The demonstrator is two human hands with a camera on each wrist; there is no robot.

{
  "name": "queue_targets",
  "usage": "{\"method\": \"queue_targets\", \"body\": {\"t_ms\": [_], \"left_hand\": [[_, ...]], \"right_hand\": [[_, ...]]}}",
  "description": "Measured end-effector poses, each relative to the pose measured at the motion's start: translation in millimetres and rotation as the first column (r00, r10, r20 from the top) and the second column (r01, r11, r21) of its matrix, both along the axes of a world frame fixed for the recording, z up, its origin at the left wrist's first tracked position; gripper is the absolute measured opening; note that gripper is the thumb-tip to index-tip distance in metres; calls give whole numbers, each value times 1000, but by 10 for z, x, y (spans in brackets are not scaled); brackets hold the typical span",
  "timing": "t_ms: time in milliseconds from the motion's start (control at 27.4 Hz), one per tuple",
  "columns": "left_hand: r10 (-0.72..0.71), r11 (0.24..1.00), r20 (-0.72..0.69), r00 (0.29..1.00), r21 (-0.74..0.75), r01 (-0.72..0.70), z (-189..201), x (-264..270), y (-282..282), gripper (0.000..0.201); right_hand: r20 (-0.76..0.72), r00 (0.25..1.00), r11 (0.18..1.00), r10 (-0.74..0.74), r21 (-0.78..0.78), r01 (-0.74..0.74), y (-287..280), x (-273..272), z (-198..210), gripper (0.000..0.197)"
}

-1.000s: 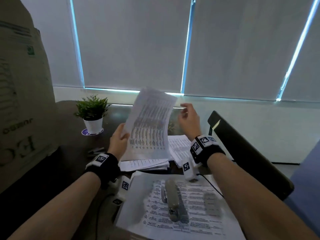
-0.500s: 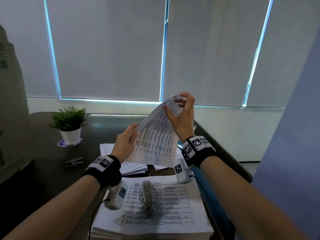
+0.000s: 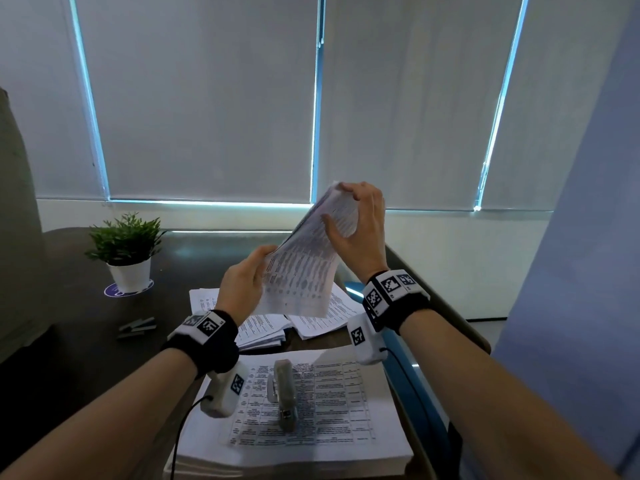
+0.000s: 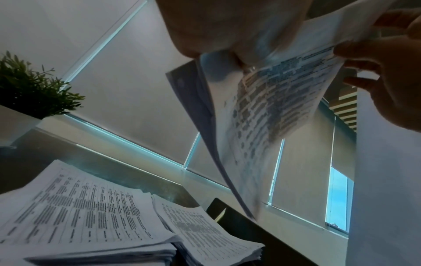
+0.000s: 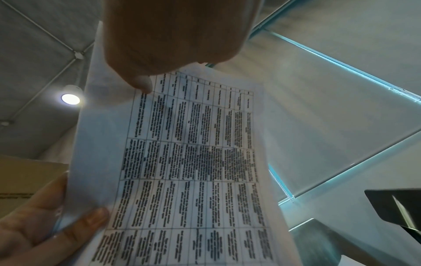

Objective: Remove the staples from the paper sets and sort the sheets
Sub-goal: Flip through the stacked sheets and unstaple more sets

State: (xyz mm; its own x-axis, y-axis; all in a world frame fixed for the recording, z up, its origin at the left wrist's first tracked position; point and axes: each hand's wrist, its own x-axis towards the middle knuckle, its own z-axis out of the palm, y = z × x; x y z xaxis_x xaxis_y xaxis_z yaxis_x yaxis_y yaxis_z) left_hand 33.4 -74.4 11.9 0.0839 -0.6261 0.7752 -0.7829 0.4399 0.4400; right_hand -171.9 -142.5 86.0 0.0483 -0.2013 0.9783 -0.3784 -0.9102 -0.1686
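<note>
Stapled paper set (image 3: pixel 304 271) is up in the air mid-frame, my left hand (image 3: pixel 242 285) gripping its lower left edge while my right hand (image 3: pixel 360 230) pinches the top corner, fingers curled tight, right where I'd guess the staple sits (can't actually see it). If I yank too hard here the corner probably rips instead of the staple letting go, and the loose sheets could flutter down onto the sorted piles (image 3: pixel 277 323) below or the big stack (image 3: pixel 346 427) with the stapler (image 3: pixel 285 393) on it, mixing everything up.
</note>
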Motion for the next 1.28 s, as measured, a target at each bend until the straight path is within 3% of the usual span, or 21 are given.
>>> {"method": "queue_targets", "body": {"t_ms": [219,475,621,731,804,877,1024,1133,1206,1280], "left_hand": [[106,965,149,983,-255,-66,5,93,25,47],[144,954,177,974,-286,-90,8,155,20,51],[58,988,87,995,-146,-45,-4,144,-8,39],[-103,983,-211,972,127,132,-9,101,9,27],[-155,940,-462,873,202,274,-31,114,51,21],[-161,896,-582,797,253,365,-60,164,80,22],[-126,847,-700,703,293,444,-166,328,23,25],[-104,816,-790,604,280,506,-252,406,-51,26],[-76,825,-830,552,258,503,-290,413,-129,30],[-7,845,-866,499,262,466,-391,443,-260,34]], "right_hand": [[-72,996,992,-52,-115,43,16,-79,-46,60],[-89,996,997,0,-75,-6,42,-64,-81,59],[-107,994,1000,-21,-1,21,36,-35,-117,43],[-196,980,961,-39,262,91,-10,-120,48,34],[-365,931,831,-20,511,218,-94,-244,205,31],[-409,907,680,96,693,240,-250,-386,260,27],[-105,960,474,260,880,-32,-455,-539,93,19],[74,940,231,332,960,-157,-524,-511,-163,25],[127,909,71,396,983,-169,-559,-422,-367,23],[55,874,-36,482,998,-43,-498,-281,-578,28]]}}
